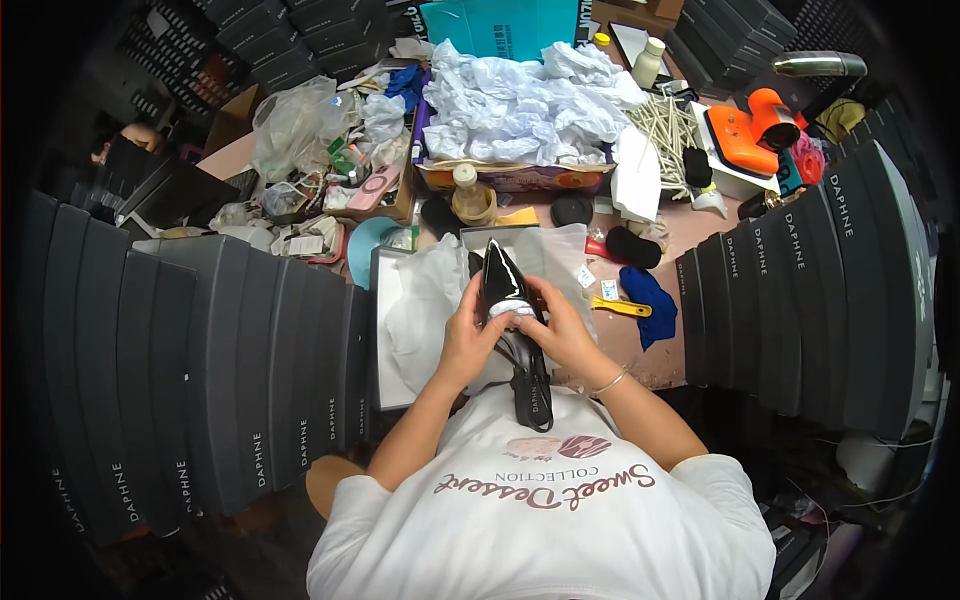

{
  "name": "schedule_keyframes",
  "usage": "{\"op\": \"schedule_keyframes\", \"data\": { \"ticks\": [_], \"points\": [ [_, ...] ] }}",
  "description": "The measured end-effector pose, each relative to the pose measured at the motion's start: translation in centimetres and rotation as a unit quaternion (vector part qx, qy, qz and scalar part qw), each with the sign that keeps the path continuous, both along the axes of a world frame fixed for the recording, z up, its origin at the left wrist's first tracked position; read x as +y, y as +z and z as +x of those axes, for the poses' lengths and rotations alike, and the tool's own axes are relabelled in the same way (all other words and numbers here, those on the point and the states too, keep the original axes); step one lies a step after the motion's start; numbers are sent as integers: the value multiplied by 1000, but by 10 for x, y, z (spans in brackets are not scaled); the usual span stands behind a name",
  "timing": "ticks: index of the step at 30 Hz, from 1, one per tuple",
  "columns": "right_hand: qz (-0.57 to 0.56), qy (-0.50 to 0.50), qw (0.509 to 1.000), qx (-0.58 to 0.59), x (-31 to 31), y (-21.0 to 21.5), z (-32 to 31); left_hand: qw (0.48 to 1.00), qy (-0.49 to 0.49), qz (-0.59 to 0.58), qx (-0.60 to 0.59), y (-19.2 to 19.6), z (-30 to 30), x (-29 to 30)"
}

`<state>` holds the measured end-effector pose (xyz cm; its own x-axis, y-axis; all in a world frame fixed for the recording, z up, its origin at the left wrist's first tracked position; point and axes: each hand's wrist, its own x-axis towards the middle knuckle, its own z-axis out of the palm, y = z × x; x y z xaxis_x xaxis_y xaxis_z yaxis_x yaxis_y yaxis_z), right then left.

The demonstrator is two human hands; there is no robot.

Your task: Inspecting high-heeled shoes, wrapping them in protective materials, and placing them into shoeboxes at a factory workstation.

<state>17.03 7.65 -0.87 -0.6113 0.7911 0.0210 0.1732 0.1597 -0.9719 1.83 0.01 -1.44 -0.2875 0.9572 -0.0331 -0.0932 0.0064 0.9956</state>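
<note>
2 hands [468, 338] [562, 330] partly hide 1 black shoe [499, 285].

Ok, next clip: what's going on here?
The person's left hand and right hand together hold a glossy black pointed-toe shoe, toe pointing away, with something white showing at its opening. Beneath it, white wrapping paper lies spread over an open shoebox. Dark shoeboxes stand in rows on both sides, and a bin beyond holds crumpled white paper.
</note>
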Motion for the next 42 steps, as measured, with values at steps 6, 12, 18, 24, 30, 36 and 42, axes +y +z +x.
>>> {"op": "schedule_keyframes", "data": {
  "ticks": [6, 12, 18, 24, 30, 36, 42],
  "points": [
    [122, -88, 986, -75, 25, -2, 12, 999, 5, -17, -33, 1, 24, 22],
    [95, -192, 964, -158, 90, -32, 96, 954, 11, -222, -199, -48, -16, -21],
    [172, -179, 941, -228, 84, -110, 100, 889, 146, -347, -262, -111, 29, -17],
    [-4, -124, 989, -82, 56, -36, 90, 837, 94, -367, -394, -140, 15, 0],
    [79, 147, 972, -168, -18, -18, 21, 880, 90, -267, -383, -69, 38, -17],
    [-77, 34, 988, -130, -15, -26, 51, 979, -6, -112, 171, -23, -37, -20],
    [-399, 0, 911, 107, -20, 0, 72, 884, -112, -265, 369, -47, -155, 91]
  ]
}}
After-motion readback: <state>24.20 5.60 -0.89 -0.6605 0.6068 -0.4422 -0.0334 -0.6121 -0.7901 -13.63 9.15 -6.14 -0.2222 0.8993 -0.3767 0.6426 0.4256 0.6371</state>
